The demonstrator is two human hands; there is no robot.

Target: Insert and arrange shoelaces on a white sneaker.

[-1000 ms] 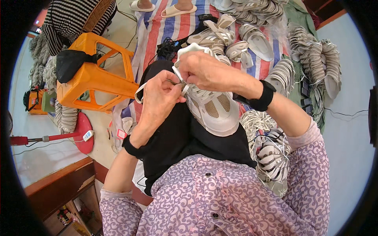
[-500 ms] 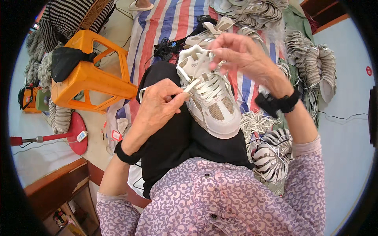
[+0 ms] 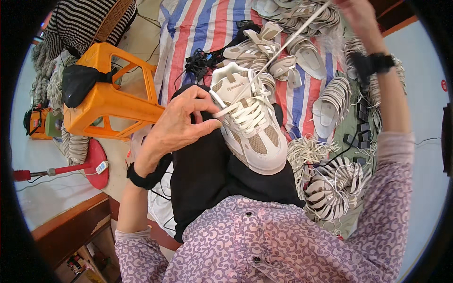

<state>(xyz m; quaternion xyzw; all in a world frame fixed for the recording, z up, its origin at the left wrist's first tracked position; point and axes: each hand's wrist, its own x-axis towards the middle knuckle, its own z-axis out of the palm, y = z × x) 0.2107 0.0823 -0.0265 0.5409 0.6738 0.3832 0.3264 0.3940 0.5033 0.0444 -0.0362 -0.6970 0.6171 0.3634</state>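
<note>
A beige and white lace-up sneaker [image 3: 266, 155] rests on my lap, toe toward me. At its left eyelet edge, the curved fingers of my left hand [image 3: 184, 120] are on a short stretch of the white lace, with a gap between thumb and index finger farther back. My right hand [image 3: 359, 23] is raised at the far right, partly cut off by the upper edge, closed on the other part of the shoelace [image 3: 295, 35]. That lace runs taut from the sneaker's right side up to my right hand. Crossed laces cover the tongue's lower part.
An orange plastic stool [image 3: 89, 111] with a black cloth stands at left. Beyond my knees lies a striped sheet [image 3: 188, 33] with loose shoe uppers [image 3: 306, 56] and black cables [image 3: 203, 63]. White laces [image 3: 311, 151] and a coiled bundle of striped pieces [image 3: 332, 188] lie at right.
My right hand has swung up and right from the sneaker, drawing the lace out straight. My left hand stays by the eyelets, its fingers slightly wider. The sneaker has shifted slightly toward me.
</note>
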